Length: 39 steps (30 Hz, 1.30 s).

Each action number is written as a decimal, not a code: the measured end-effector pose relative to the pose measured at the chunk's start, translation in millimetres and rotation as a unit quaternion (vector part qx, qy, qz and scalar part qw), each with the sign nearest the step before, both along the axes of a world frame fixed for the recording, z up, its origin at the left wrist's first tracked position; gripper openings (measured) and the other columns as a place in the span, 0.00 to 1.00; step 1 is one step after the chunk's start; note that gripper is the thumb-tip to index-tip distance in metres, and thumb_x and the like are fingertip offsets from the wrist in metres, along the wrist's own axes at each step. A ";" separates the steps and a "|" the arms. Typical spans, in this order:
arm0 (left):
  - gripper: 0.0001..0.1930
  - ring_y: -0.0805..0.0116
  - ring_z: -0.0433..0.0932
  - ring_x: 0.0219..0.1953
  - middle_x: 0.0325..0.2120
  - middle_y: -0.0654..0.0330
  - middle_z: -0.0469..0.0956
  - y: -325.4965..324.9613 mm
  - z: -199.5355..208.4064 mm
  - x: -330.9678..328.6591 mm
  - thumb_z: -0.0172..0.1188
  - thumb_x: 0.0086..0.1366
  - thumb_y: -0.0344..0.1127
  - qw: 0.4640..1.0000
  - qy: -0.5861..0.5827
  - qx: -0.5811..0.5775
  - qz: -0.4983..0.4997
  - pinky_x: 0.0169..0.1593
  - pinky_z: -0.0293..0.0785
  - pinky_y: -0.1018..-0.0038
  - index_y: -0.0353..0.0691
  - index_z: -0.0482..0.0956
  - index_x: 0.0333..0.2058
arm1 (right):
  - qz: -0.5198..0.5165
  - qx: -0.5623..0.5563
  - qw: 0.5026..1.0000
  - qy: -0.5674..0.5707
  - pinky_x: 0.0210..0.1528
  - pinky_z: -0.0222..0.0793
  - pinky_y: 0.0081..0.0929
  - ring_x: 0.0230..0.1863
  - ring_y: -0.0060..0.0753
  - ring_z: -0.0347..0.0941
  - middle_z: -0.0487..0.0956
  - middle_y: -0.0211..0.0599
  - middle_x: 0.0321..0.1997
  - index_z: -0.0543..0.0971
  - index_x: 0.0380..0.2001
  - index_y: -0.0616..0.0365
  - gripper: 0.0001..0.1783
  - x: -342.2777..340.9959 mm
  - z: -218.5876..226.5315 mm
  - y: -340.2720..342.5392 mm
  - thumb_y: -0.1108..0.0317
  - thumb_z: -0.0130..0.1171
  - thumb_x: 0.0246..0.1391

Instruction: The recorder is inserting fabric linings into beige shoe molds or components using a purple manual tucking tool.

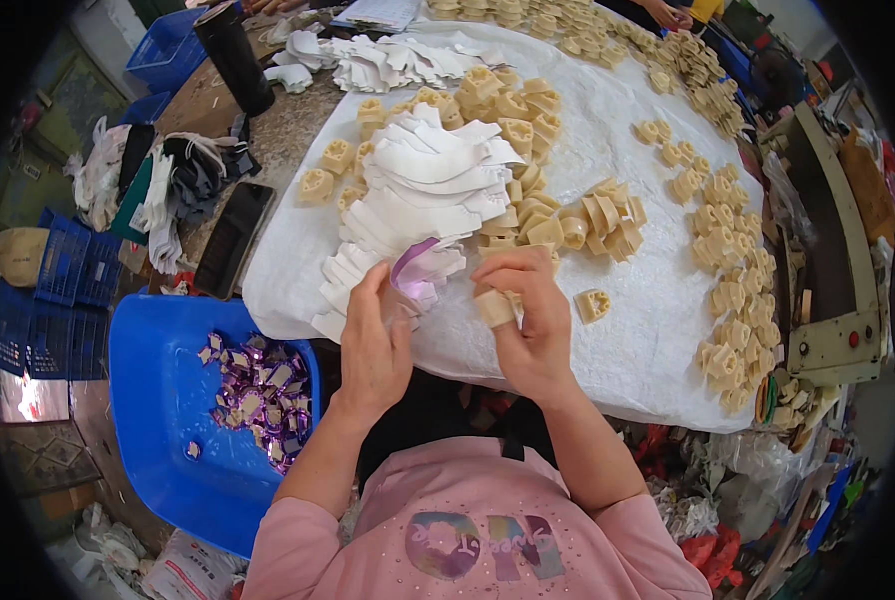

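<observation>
My left hand is closed on a curved strip, shiny purple on one face, with the thumb and fingertips at its lower end. My right hand pinches a small beige hollow moulded block in bent fingers, a little right of the strip. Just beyond my hands, white curved strips lie overlapped in a long heap. More beige blocks are piled behind and beside that heap. One loose block rests on the white sheet to the right of my right hand.
A white sheet covers the table. Purple-covered pieces lie in a blue tub at my left. Beside the sheet are a dark phone-like slab and a black bottle. A metal machine stands right; a co-worker's hands show far back.
</observation>
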<state>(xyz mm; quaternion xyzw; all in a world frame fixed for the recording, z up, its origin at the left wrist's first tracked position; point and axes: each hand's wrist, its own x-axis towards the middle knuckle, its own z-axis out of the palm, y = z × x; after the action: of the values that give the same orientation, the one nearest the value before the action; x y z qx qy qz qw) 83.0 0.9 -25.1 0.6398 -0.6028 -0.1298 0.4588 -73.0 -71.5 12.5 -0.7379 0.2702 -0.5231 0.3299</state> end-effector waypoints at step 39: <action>0.22 0.46 0.66 0.57 0.50 0.42 0.69 8.0 -24.1 0.5 0.43 0.58 0.20 0.990 0.106 -0.087 -0.016 0.58 0.63 0.61 0.26 0.60 0.53 | 0.038 0.059 0.994 -0.078 0.42 0.72 0.23 0.37 0.29 0.75 0.76 0.40 0.34 0.66 0.51 0.63 0.24 -34.6 14.7 6.4 0.87 0.53 0.49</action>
<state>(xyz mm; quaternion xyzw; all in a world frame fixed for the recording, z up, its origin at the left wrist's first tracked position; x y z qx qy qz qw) 83.5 8.9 -49.2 0.5702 -0.5698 -0.1509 0.5722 -107.6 -65.1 27.3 -0.6841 0.2454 -0.5491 0.4127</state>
